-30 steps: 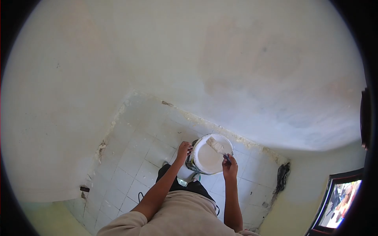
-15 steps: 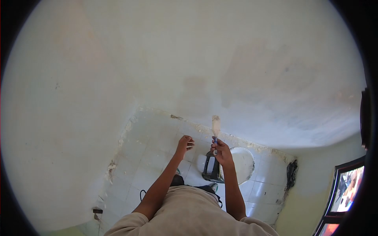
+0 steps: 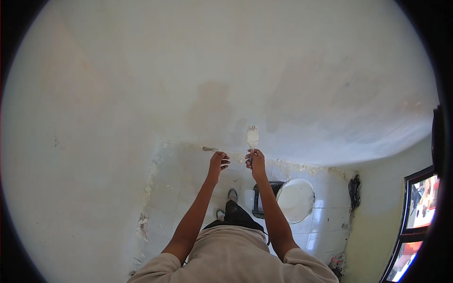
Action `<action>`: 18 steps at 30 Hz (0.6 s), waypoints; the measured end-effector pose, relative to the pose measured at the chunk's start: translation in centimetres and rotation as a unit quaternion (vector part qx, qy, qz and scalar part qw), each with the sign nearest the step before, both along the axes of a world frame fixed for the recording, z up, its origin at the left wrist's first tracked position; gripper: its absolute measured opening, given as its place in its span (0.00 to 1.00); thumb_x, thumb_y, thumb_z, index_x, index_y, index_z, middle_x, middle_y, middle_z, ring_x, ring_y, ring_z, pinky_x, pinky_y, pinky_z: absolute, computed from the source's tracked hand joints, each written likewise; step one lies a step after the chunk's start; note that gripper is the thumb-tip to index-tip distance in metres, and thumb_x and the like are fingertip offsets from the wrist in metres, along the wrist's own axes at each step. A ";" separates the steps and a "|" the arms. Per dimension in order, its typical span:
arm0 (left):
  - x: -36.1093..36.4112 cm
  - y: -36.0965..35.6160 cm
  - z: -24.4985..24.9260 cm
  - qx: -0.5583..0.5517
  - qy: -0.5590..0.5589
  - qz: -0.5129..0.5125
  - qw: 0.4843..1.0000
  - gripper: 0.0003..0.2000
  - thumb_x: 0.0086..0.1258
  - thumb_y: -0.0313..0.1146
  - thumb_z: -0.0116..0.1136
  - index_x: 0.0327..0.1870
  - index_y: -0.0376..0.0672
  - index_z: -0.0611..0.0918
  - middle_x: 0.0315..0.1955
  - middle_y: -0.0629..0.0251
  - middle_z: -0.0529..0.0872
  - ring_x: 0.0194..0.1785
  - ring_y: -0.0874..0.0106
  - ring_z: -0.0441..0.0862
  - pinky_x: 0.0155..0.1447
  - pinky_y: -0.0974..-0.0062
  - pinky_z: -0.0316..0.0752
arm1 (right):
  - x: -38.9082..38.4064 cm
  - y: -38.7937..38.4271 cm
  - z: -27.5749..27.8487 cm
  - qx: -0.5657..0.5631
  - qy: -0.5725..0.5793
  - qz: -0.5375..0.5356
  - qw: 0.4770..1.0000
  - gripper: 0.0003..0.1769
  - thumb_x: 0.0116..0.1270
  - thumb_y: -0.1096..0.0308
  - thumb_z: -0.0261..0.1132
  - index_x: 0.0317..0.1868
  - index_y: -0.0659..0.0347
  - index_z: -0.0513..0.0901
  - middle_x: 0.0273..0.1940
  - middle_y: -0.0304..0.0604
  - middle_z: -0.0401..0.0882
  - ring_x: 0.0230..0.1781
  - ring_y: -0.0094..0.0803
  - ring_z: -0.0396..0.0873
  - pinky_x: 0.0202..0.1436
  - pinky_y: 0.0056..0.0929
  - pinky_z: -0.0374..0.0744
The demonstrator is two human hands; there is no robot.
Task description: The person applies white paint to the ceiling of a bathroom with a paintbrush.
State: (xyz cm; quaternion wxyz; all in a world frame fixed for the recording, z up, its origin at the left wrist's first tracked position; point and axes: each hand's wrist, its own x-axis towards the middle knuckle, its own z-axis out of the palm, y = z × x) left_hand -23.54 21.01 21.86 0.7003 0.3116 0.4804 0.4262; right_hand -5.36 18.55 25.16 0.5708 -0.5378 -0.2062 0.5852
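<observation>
My right hand [image 3: 255, 162] is closed round the handle of a paintbrush [image 3: 253, 137], whose pale, paint-coated bristles point up toward the wall [image 3: 212, 70]. To its left, my left hand [image 3: 219, 163] is raised with its fingers curled; whether anything small is in them is too small to tell. Below and right of my right hand, a round white bucket [image 3: 296, 200] of pale paint stands on the floor beside a black frame-like object [image 3: 257, 203], partly hidden by my right forearm.
Pale floor tiles [image 3: 188, 188] with a rough, chipped edge run along the wall's foot. A crumpled black thing [image 3: 354, 191] lies at the right corner. A dark-framed window [image 3: 419, 203] is at the far right. My feet stand near the centre.
Both hands and the brush are higher in view. The bucket appears farther right and less covered by my arm. My feet and legs show more. The shadow on the wall has shifted left.
</observation>
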 end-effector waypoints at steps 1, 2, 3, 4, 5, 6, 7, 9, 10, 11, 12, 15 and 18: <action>0.1 0.8 -0.3 -0.002 -0.001 -0.008 1.000 0.07 0.74 0.41 0.50 0.43 0.49 0.75 0.37 0.68 0.82 0.40 0.74 0.81 0.45 0.72 0.74 | 0.1 1.7 -0.7 -0.001 0.003 -0.005 1.000 0.11 0.75 0.64 0.54 0.47 0.64 0.74 0.26 0.38 0.72 0.16 0.20 0.64 0.15 0.19 0.63; 0.1 1.5 -0.6 -0.004 -0.002 -0.015 1.000 0.08 0.74 0.41 0.50 0.42 0.49 0.75 0.37 0.69 0.83 0.40 0.74 0.81 0.45 0.72 0.74 | 0.2 3.2 -1.3 -0.004 0.006 -0.007 1.000 0.11 0.75 0.64 0.54 0.47 0.64 0.74 0.26 0.38 0.72 0.16 0.20 0.64 0.15 0.19 0.63; 0.1 2.3 -0.6 -0.007 0.001 -0.017 1.000 0.08 0.74 0.41 0.50 0.42 0.49 0.75 0.37 0.69 0.83 0.40 0.74 0.81 0.45 0.72 0.74 | 0.3 4.9 -1.8 -0.017 -0.017 -0.012 1.000 0.10 0.75 0.65 0.53 0.47 0.64 0.74 0.25 0.38 0.71 0.15 0.19 0.64 0.14 0.18 0.61; 0.2 3.3 -0.7 -0.004 0.006 -0.020 1.000 0.08 0.73 0.41 0.50 0.42 0.49 0.75 0.37 0.69 0.83 0.40 0.75 0.81 0.45 0.72 0.74 | 0.4 6.5 -2.4 -0.030 -0.040 -0.015 0.999 0.10 0.75 0.65 0.53 0.46 0.64 0.75 0.25 0.38 0.71 0.15 0.19 0.63 0.14 0.18 0.60; 0.2 4.3 -0.9 -0.002 0.011 -0.022 1.000 0.08 0.73 0.41 0.50 0.42 0.49 0.76 0.37 0.69 0.83 0.40 0.75 0.81 0.45 0.72 0.74 | 0.6 8.0 -2.7 -0.034 -0.028 -0.023 0.999 0.10 0.75 0.66 0.53 0.46 0.64 0.74 0.25 0.38 0.71 0.14 0.19 0.62 0.13 0.17 0.58; 0.4 5.5 -1.1 -0.006 0.013 -0.023 1.000 0.08 0.73 0.41 0.50 0.42 0.49 0.76 0.37 0.69 0.83 0.40 0.75 0.81 0.45 0.72 0.74 | 0.9 9.4 -2.9 -0.038 -0.026 -0.023 0.999 0.10 0.75 0.66 0.53 0.46 0.64 0.74 0.25 0.38 0.71 0.14 0.19 0.62 0.13 0.17 0.58; 0.4 6.4 -1.2 -0.010 0.025 -0.022 0.999 0.07 0.73 0.41 0.50 0.41 0.49 0.76 0.37 0.69 0.83 0.40 0.75 0.81 0.45 0.72 0.73 | 1.0 10.6 -3.1 -0.047 -0.033 -0.030 0.998 0.10 0.74 0.65 0.53 0.45 0.64 0.75 0.25 0.38 0.71 0.13 0.19 0.62 0.12 0.17 0.58; 0.2 8.0 -1.1 -0.020 0.042 -0.025 0.999 0.07 0.73 0.41 0.50 0.41 0.49 0.76 0.37 0.69 0.83 0.40 0.75 0.81 0.46 0.72 0.73 | 1.1 12.3 -3.5 -0.062 -0.033 -0.039 0.997 0.10 0.74 0.65 0.53 0.45 0.64 0.75 0.25 0.38 0.71 0.13 0.19 0.62 0.12 0.17 0.58; 0.2 8.9 -1.1 -0.017 0.037 -0.026 0.999 0.07 0.73 0.41 0.50 0.41 0.50 0.76 0.37 0.69 0.83 0.40 0.75 0.81 0.46 0.72 0.73 | 1.2 13.2 -3.7 -0.066 -0.025 -0.049 0.996 0.10 0.74 0.65 0.53 0.44 0.64 0.75 0.24 0.38 0.70 0.13 0.19 0.62 0.12 0.18 0.58; 0.3 9.9 -1.0 -0.013 0.032 -0.028 0.999 0.07 0.73 0.41 0.50 0.41 0.50 0.76 0.37 0.69 0.83 0.40 0.75 0.81 0.46 0.72 0.73 | 1.4 14.1 -3.8 -0.068 -0.017 -0.059 0.996 0.10 0.74 0.65 0.53 0.43 0.64 0.75 0.23 0.38 0.70 0.12 0.19 0.62 0.12 0.18 0.58; 0.5 10.8 -0.9 -0.014 0.034 -0.031 0.999 0.07 0.73 0.41 0.50 0.41 0.50 0.76 0.37 0.69 0.83 0.40 0.75 0.81 0.46 0.72 0.73 | 1.5 14.9 -3.9 -0.069 -0.014 -0.063 0.996 0.10 0.74 0.65 0.53 0.43 0.64 0.75 0.23 0.38 0.70 0.12 0.19 0.62 0.12 0.18 0.58; 0.8 12.6 -0.8 0.004 0.030 -0.031 0.999 0.07 0.73 0.41 0.50 0.42 0.50 0.76 0.37 0.69 0.82 0.41 0.75 0.80 0.46 0.72 0.73 | 1.1 16.3 -3.0 -0.064 -0.075 -0.067 0.993 0.10 0.74 0.66 0.53 0.41 0.64 0.76 0.22 0.37 0.71 0.13 0.19 0.64 0.12 0.20 0.59; 1.3 14.5 -0.3 0.008 0.025 -0.043 0.999 0.07 0.73 0.41 0.51 0.42 0.50 0.76 0.37 0.69 0.82 0.41 0.75 0.80 0.46 0.72 0.73 | 0.7 16.4 0.4 -0.017 -0.163 -0.101 0.981 0.11 0.74 0.67 0.53 0.40 0.65 0.77 0.20 0.36 0.70 0.13 0.19 0.65 0.13 0.21 0.61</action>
